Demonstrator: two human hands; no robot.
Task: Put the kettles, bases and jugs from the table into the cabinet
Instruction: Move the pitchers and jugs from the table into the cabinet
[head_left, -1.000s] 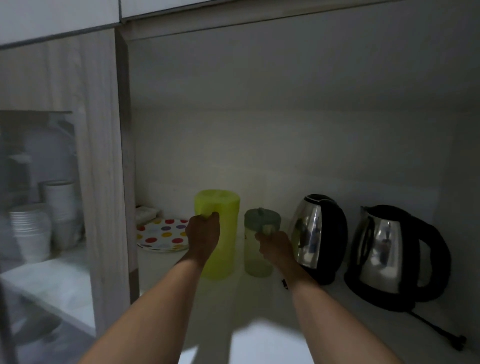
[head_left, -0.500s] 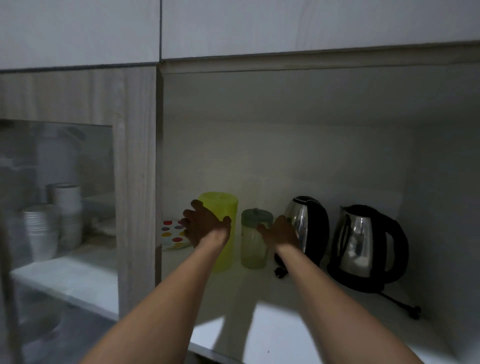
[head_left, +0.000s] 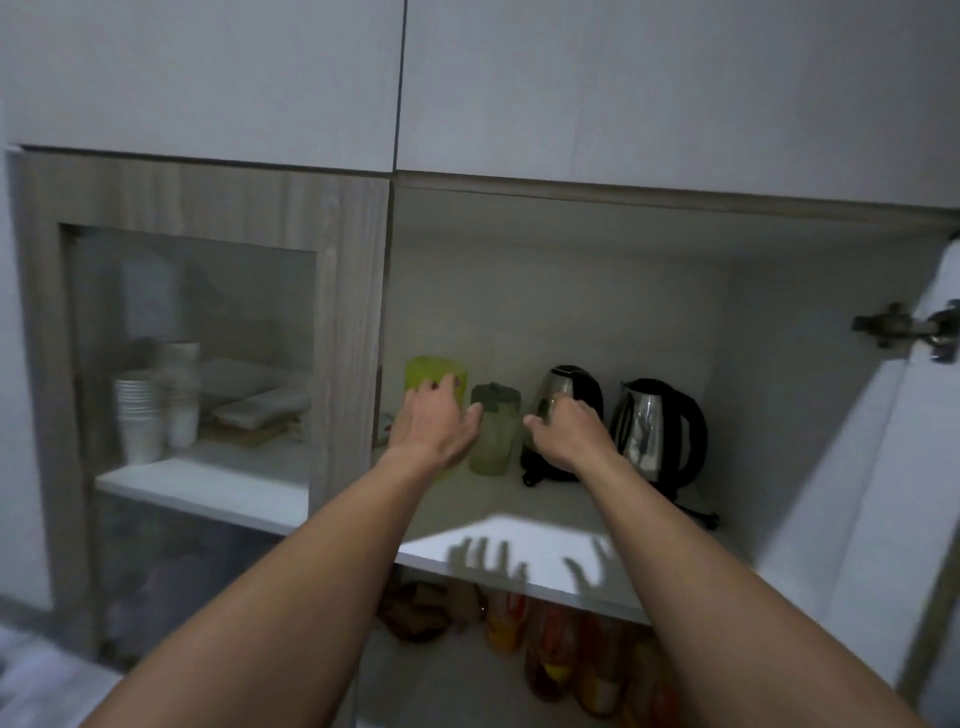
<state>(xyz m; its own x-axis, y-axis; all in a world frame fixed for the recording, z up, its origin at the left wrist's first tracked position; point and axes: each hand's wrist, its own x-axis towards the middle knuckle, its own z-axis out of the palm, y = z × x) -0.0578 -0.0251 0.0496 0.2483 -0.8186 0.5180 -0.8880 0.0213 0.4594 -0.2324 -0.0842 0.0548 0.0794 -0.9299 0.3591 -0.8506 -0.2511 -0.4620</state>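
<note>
Fingers of the left hand are seen spread open against the front of the yellow jug, without closing round it. Fingers of the right hand are likewise spread, held before the left kettle; whether contact is made cannot be told. Between the two hands the small jug, capped by a dark lid, is left ungripped. A second kettle is placed just beside the first, its cord trailing toward the shelf edge. All four stand upright in the open cabinet. Much of the yellow jug and left kettle is hidden by the hands. Cups are blurred behind the glass door.
</note>
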